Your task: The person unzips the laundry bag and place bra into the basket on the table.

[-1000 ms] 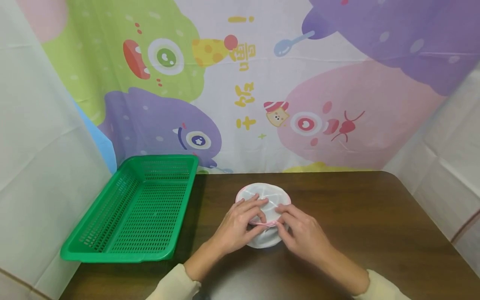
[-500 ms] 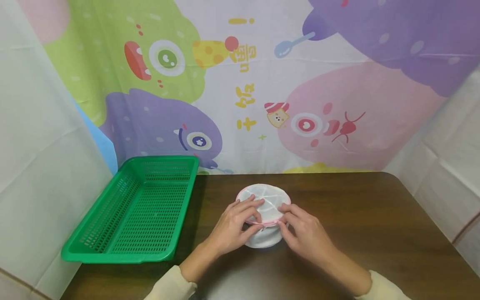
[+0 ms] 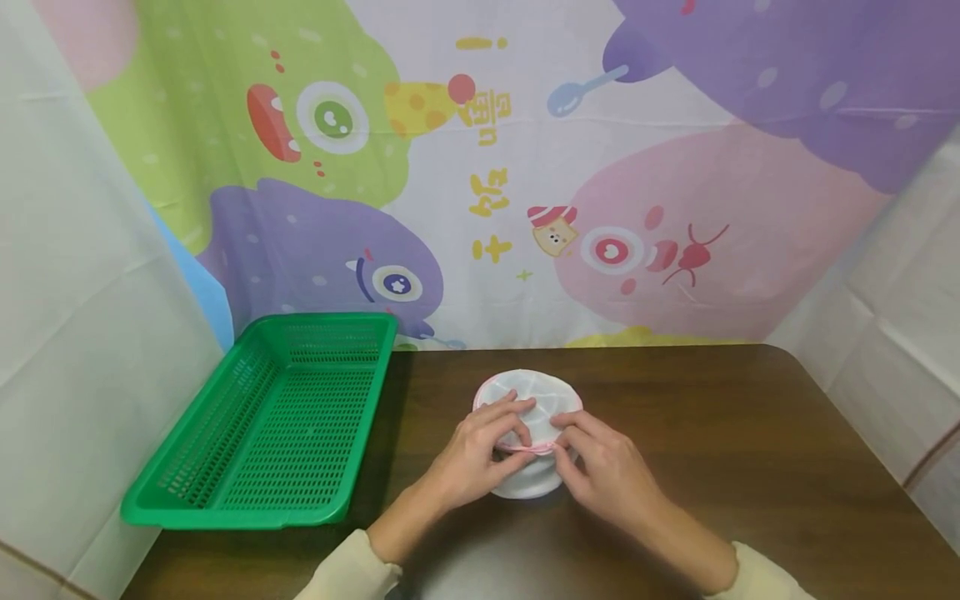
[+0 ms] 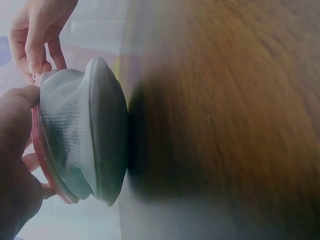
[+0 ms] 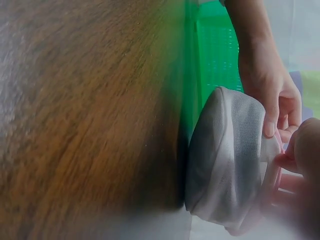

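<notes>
A round white mesh bag (image 3: 555, 390) stands on the table (image 3: 720, 433), in from the far edge and well short of the far right corner. A green basket (image 3: 240, 518) stands along the table's left side, its far end close to the far edge, apart from the bag.

The left hand (image 3: 476, 446) pinches the pink trim (image 3: 539, 448) on the side facing the person, its other fingers spread over the bag's top. Beside it, the fingers of the right hand (image 3: 607, 458) pinch the same trim; whether they hold a zip pull is too small to tell.

The bag should be light, and its thin wall soft: in the wrist views the mesh sags and creases between top and base. The trim looks the firmest part, probably springy enough to keep the round outline. It is the best hold: a thumb-and-finger pinch there should give more control than a grip on the wall, which would likely fold. The mesh does not look slippery or breakable, though a hard tug could snag it. Any contents cannot be made out.
</notes>
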Demonstrator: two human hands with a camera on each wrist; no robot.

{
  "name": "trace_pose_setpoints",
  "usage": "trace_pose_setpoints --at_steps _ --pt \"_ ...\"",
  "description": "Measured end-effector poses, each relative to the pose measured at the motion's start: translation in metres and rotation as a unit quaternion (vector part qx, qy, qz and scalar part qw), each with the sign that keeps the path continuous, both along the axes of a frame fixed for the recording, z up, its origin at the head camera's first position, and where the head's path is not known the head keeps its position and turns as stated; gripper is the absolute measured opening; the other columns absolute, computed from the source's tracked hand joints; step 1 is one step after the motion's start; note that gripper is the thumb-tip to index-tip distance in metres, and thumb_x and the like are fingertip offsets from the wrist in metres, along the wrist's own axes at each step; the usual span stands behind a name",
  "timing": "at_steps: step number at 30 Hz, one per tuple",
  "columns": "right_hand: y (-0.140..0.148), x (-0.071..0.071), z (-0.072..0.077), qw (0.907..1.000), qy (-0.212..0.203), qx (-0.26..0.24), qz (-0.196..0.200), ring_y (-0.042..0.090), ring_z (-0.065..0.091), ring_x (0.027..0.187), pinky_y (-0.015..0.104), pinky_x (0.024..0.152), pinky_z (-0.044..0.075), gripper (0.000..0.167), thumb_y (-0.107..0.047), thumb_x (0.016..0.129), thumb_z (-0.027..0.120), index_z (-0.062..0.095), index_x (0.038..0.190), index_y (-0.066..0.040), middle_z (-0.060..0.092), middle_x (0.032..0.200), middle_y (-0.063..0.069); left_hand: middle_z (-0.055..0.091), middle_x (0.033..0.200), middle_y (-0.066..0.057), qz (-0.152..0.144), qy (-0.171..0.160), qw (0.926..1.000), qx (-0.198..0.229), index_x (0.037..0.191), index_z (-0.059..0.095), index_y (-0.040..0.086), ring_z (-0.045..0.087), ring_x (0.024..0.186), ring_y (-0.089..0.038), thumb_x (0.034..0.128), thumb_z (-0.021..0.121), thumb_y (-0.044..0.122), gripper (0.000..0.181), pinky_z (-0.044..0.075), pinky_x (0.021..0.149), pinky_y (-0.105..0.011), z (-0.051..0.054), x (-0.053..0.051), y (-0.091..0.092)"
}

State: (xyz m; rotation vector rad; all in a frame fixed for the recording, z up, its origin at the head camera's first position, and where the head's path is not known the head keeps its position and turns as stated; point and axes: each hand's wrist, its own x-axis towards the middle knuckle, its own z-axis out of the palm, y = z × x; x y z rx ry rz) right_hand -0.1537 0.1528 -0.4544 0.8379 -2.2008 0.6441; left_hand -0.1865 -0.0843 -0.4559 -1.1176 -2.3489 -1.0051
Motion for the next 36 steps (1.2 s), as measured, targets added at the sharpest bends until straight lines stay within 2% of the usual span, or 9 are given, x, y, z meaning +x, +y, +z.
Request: trace_pose_setpoints --at_steps 5,13,21,26,31,36 --pt "0.002 0.0 -0.001 1.0 -0.003 0.006 -0.004 0.013 0.076 0.081 0.025 0.067 0.058 0.018 0.001 0.082 0.084 0.072 0.083 -0.012 0.083 0.11 0.007 0.076 0.15 -0.016 -0.001 -0.006 0.9999 -0.013 0.097 0.073 0.013 0.067 0.149 -0.044 0.0933 0.092 0.014 0.02 0.053 0.123 -0.066 0.0 0.0 -0.003" --pt "0.005 -0.002 -0.001 0.9998 -0.002 0.012 -0.013 0.022 0.082 0.095 0.038 0.077 0.068 0.018 0.0 0.082 0.088 0.074 0.084 -0.01 0.083 0.11 0.007 0.076 0.151 -0.013 0.018 -0.003 0.9994 -0.03 0.096 0.074 0.015 0.066 0.15 -0.042 0.093 0.092 0.016 0.018 0.054 0.121 -0.068 -0.001 0.002 -0.011" --pt "0.005 -0.004 0.001 0.9998 0.008 0.009 -0.014 0.026 0.083 0.1 0.044 0.082 0.07 0.01 0.001 0.083 0.083 0.078 0.089 -0.005 0.085 0.107 0.009 0.075 0.152 -0.014 0.014 -0.004 0.9995 -0.029 0.097 0.075 0.014 0.065 0.15 -0.043 0.0928 0.092 0.013 0.018 0.053 0.121 -0.07 -0.005 -0.001 -0.006" --pt "0.005 -0.002 0.003 0.9997 0.006 0.009 -0.02 0.026 0.083 0.098 0.042 0.08 0.069 0.012 0.002 0.082 0.082 0.075 0.085 -0.007 0.084 0.106 0.01 0.075 0.153 -0.013 0.02 -0.018 0.9993 -0.025 0.097 0.074 0.014 0.065 0.151 -0.043 0.0934 0.093 0.013 0.019 0.05 0.12 -0.075 -0.004 -0.003 -0.001" --pt "0.004 0.0 0.002 0.9999 0.005 0.005 -0.015 0.02 0.081 0.089 0.033 0.071 0.065 0.017 0.002 0.082 0.081 0.07 0.082 -0.01 0.083 0.104 0.008 0.074 0.154 -0.012 0.021 -0.041 0.9987 -0.022 0.099 0.072 0.015 0.064 0.152 -0.043 0.0924 0.094 0.015 0.023 0.045 0.119 -0.084 0.0 -0.001 0.002" --pt "0.003 0.0 0.001 0.9999 0.006 0.005 -0.012 0.017 0.078 0.085 0.029 0.068 0.061 0.016 0.001 0.083 0.081 0.071 0.082 -0.011 0.082 0.104 0.006 0.073 0.156 -0.012 0.022 -0.047 0.9983 -0.027 0.099 0.073 0.015 0.063 0.153 -0.043 0.0932 0.093 0.016 0.02 0.042 0.12 -0.086 0.002 0.002 0.003"
